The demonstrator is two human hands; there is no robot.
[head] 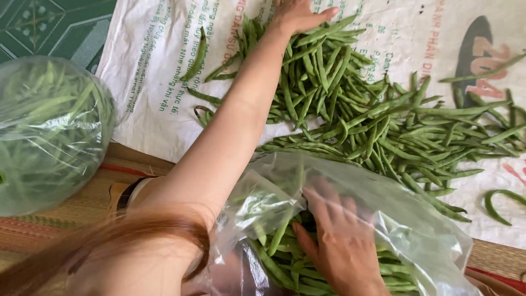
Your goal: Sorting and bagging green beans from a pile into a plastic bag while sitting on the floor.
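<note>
View from above of a person sorting green beans on the floor. The left hand (300, 15) reaches far forward, arm fully stretched, and lies palm down with the fingers extended and close together on the far edge of a loose heap of green beans (356, 104); whether any pod is gripped beneath the palm cannot be told. The heap is spread across a white woven sack (148, 82) printed in green and red, laid flat as a ground sheet, and thins out toward the right, where single pods lie apart from the rest.

The right hand (337, 241) is inside the mouth of a clear plastic bag (416, 225) in the near foreground. Its fingers are spread and pressed flat on the beans in the bag (279, 263), seen partly through the film; nothing is pinched between fingertips. The bag stands just beside the near edge of the heap, its upper rim overlapping several pods.

At the left, well apart from both hands, a second clear bag (49, 131), filled with beans and rounded, rests partly on the sack's edge. A woven straw mat (82, 211) with red stripes lies under the sack, and a green patterned mat (55, 27) shows at the top left. Strands of reddish hair (126, 235) cross the lower left.
</note>
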